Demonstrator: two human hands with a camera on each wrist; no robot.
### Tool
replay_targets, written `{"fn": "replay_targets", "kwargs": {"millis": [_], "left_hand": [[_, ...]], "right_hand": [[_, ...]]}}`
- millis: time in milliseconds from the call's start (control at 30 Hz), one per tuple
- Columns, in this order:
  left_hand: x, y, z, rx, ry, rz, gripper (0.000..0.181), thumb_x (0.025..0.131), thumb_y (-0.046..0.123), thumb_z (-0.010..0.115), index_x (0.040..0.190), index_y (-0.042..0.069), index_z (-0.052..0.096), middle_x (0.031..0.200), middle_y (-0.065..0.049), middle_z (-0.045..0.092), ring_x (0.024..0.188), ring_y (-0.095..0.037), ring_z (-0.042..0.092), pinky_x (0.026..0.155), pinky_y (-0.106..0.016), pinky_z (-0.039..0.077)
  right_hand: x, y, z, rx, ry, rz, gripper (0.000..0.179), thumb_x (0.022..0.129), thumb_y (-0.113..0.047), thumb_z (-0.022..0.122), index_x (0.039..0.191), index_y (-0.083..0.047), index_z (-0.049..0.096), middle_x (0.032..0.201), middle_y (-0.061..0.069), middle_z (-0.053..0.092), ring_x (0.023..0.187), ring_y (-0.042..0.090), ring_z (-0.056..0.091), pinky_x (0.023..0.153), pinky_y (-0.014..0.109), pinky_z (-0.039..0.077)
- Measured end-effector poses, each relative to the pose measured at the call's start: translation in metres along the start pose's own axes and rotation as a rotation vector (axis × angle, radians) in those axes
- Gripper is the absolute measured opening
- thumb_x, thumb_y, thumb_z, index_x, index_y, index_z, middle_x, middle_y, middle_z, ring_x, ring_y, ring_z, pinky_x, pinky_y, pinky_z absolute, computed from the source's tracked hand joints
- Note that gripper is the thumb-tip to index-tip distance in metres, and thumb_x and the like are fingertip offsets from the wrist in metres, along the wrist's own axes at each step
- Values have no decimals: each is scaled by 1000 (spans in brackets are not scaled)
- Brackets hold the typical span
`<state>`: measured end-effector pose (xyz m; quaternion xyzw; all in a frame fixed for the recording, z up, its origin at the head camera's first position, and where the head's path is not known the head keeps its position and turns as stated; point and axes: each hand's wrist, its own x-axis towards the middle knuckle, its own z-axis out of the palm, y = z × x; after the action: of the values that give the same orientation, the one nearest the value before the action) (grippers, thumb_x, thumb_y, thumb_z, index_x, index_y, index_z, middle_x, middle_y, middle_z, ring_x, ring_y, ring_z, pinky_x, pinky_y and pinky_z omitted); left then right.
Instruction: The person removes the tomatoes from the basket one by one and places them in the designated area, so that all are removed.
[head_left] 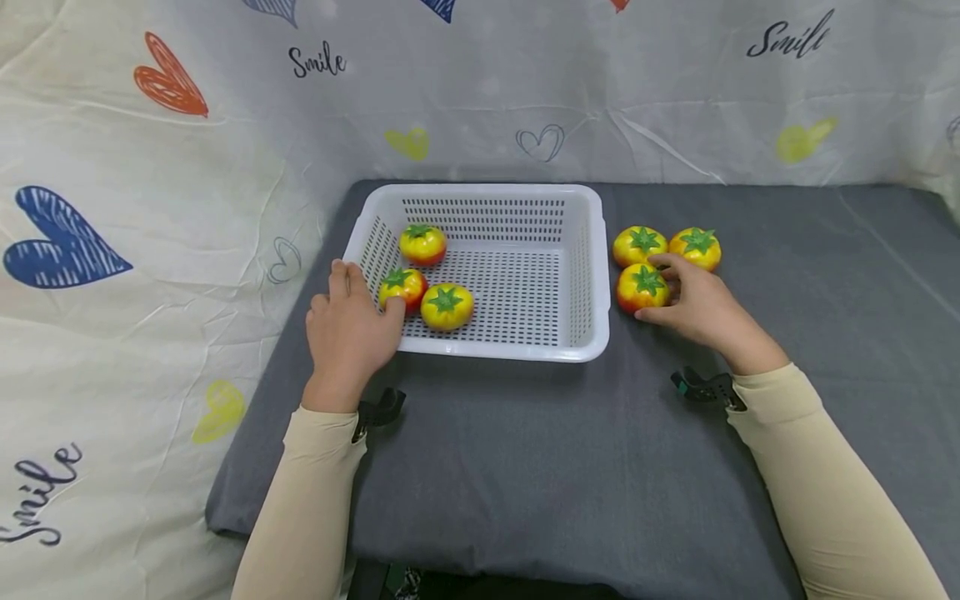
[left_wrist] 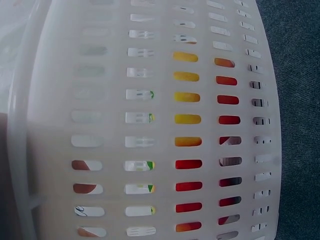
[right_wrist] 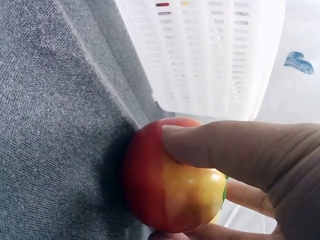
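So there's a grey counter [head_left: 487,467], and on it a white basket [head_left: 495,354], slotted plastic, probably light and a bit flexy. Left hand [head_left: 348,325] rests spread on the basket's left rim, thumb apart from the fingers. Right hand's [head_left: 693,304] grip is pinching the held tomato [head_left: 642,289] just right of the basket, thumb opposing fingers. Two other tomatoes [head_left: 696,247] sit right of the basket too, and three loose tomatoes [head_left: 447,308] lie inside its left half. Shiny skin, so I'd bet slippery; likely stiff and light if they're fake. Grab round the belly, not the leafy top [head_left: 648,281].
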<state>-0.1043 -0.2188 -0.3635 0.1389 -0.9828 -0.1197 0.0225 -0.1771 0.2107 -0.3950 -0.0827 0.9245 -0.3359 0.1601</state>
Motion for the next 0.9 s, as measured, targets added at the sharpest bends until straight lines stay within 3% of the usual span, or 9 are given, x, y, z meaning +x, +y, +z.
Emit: {"fn": "replay_targets", "kwargs": {"millis": [900], "left_hand": [[-1,1,0,-1,4,-5,85,100,45,46,164,-5,22,172,-27,15,117,-53,42,107,-65,33]], "right_hand": [[-2,0,-5,-20,6,-27,100,88,-25,85,164,2,25,148,37,47,135,54,48,111,68,38]]}}
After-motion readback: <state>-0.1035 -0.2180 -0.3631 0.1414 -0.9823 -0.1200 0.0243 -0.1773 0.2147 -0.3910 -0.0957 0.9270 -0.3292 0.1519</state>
